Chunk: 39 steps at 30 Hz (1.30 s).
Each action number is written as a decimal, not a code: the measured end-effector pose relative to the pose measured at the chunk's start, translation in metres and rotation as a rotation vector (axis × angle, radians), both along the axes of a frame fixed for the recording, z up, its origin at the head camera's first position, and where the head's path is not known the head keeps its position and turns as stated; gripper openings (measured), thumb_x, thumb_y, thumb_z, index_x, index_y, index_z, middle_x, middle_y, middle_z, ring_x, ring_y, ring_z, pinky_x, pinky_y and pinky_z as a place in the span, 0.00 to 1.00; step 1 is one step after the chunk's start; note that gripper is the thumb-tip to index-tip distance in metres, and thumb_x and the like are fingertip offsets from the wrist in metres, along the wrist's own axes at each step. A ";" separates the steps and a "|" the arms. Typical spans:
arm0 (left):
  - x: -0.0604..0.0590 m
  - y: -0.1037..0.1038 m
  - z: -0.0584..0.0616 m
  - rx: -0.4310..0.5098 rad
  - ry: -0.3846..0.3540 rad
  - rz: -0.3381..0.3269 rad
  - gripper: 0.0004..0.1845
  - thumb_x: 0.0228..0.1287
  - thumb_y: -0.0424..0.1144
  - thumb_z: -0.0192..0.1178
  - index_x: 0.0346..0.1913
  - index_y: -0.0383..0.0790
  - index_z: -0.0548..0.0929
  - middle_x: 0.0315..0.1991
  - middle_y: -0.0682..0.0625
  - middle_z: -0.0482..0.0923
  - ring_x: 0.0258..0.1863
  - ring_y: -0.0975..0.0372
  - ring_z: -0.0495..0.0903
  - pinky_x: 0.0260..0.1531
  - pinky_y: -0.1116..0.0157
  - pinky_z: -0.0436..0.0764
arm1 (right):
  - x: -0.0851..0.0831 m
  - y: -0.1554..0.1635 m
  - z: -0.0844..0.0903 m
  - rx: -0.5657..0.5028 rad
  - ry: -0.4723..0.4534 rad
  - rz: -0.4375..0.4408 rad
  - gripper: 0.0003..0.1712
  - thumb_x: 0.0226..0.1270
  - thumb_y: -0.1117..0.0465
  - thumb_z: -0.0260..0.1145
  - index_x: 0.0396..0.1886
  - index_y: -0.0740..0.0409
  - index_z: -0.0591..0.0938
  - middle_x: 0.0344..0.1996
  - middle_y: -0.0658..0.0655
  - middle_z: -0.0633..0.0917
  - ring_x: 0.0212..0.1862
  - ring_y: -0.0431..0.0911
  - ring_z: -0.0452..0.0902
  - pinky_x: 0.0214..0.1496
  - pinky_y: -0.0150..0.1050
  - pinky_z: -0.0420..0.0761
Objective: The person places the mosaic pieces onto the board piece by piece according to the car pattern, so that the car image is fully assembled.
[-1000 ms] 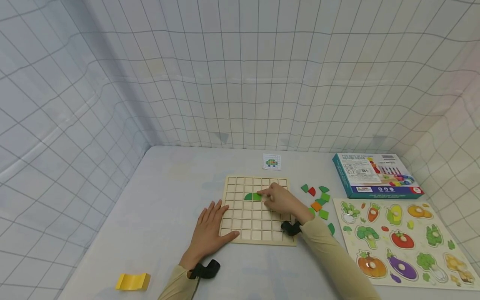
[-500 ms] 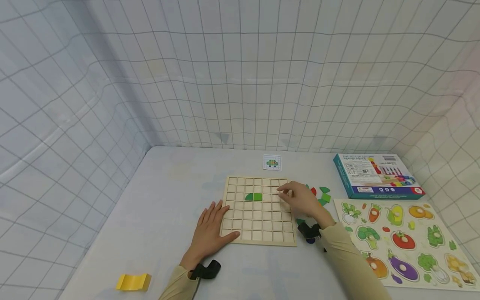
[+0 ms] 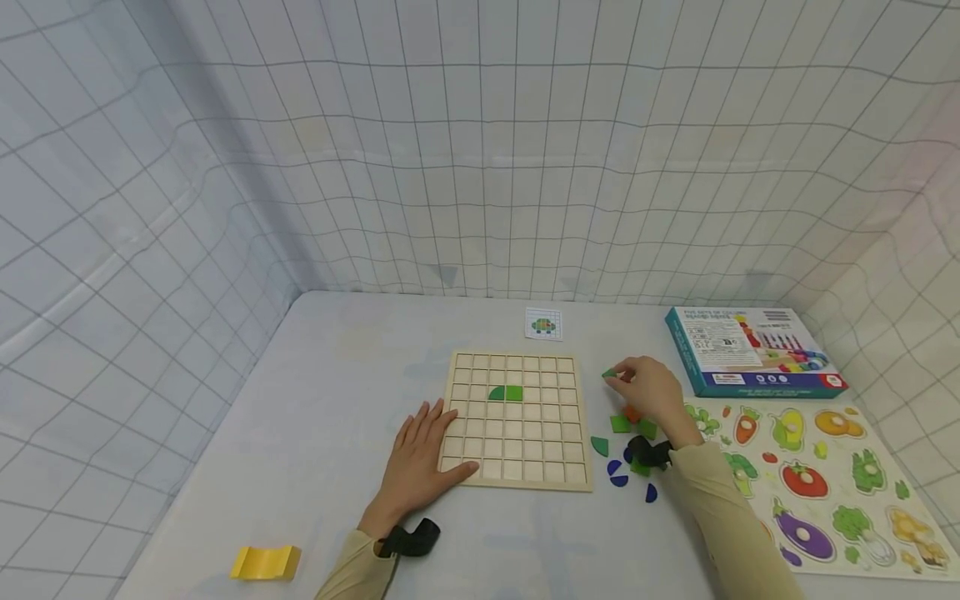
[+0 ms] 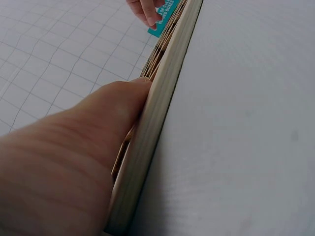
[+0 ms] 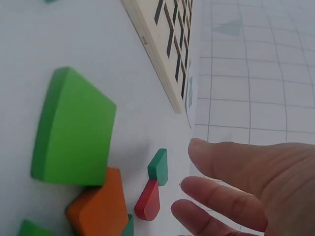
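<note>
Shifted off the central wooden board (image 3: pixel 513 428), the right hand (image 3: pixel 652 390) reaches for a green piece (image 3: pixel 609 374) right of centre, fingers parted, gripping nothing; work seems at picking up. The left hand (image 3: pixel 417 457) rests on the board's left edge.

Table (image 3: pixel 337 367) with gridded board (image 3: pixel 532 430), tiles (image 3: pixel 600 447)
</note>
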<state>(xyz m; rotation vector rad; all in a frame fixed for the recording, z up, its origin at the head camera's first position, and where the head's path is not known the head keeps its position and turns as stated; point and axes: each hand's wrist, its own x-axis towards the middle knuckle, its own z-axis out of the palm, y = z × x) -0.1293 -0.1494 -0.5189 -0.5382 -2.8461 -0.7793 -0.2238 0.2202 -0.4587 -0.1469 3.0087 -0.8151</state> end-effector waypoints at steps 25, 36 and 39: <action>0.002 0.001 -0.003 0.003 -0.005 0.004 0.45 0.55 0.64 0.61 0.70 0.40 0.64 0.72 0.41 0.53 0.72 0.49 0.46 0.68 0.50 0.43 | -0.019 -0.025 -0.014 0.069 -0.039 -0.141 0.15 0.57 0.52 0.72 0.28 0.61 0.84 0.27 0.56 0.83 0.30 0.50 0.76 0.30 0.43 0.75; 0.001 0.000 -0.001 0.014 -0.003 -0.005 0.46 0.55 0.64 0.62 0.70 0.40 0.63 0.72 0.41 0.52 0.72 0.49 0.45 0.68 0.51 0.43 | -0.020 -0.030 -0.012 0.059 -0.055 -0.128 0.15 0.55 0.51 0.73 0.30 0.60 0.85 0.27 0.54 0.83 0.30 0.49 0.76 0.29 0.43 0.74; 0.001 -0.001 -0.002 0.009 0.001 0.000 0.46 0.55 0.64 0.61 0.70 0.41 0.63 0.72 0.41 0.52 0.72 0.49 0.45 0.68 0.51 0.43 | -0.020 -0.030 -0.011 0.069 -0.056 -0.113 0.16 0.54 0.52 0.74 0.33 0.60 0.85 0.28 0.53 0.83 0.30 0.48 0.76 0.30 0.43 0.74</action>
